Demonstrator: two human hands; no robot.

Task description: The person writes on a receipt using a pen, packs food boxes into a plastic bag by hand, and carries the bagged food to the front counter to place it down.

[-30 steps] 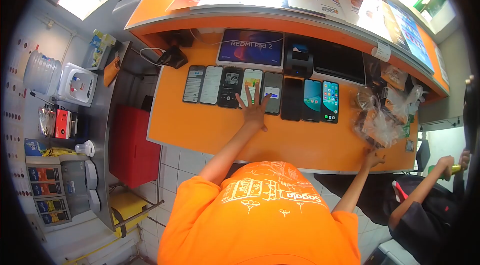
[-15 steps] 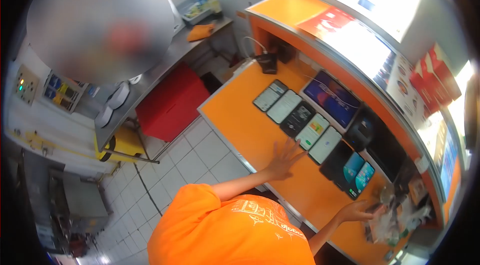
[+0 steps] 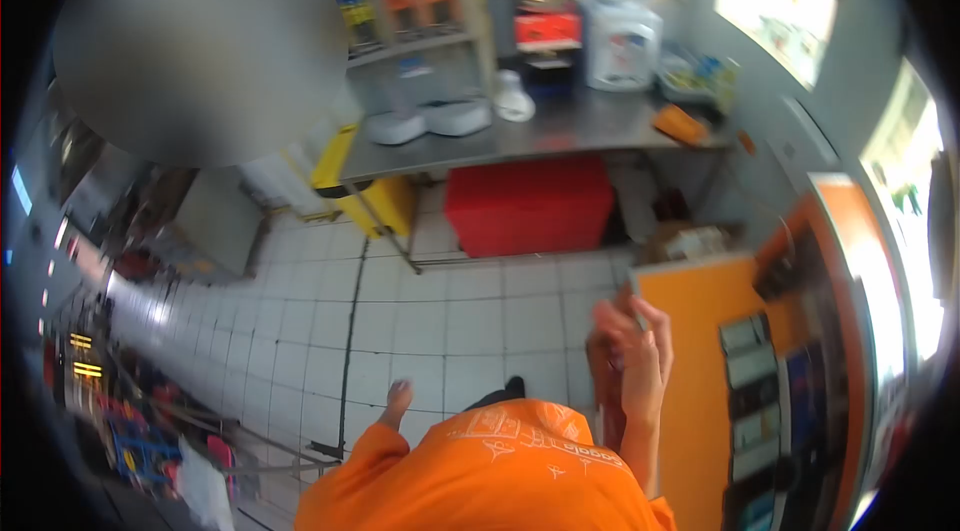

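Observation:
My right hand (image 3: 648,343) is raised by the near left corner of the orange counter (image 3: 690,371). Its fingers are loosely curled and apart, blurred by motion, with nothing visible in them. A reddish shape just beside it is too smeared to name. Low on the left, over the floor tiles, my left hand (image 3: 399,397) hangs beside my body; its fingers are too small and blurred to read. Several phones (image 3: 752,381) lie in a row on the counter, touched by neither hand. The tablet box (image 3: 803,391) is behind them.
A steel table (image 3: 560,126) spans the far side, with a red box (image 3: 528,206) and a yellow bin (image 3: 385,206) beneath. A water dispenser (image 3: 622,46) and a white device (image 3: 513,96) stand on it. Metal racks are at the lower left.
The view has swung left, from the counter towards the steel table and floor. Both hands have come away from the counter's middle, and my left hand now hangs by my side.

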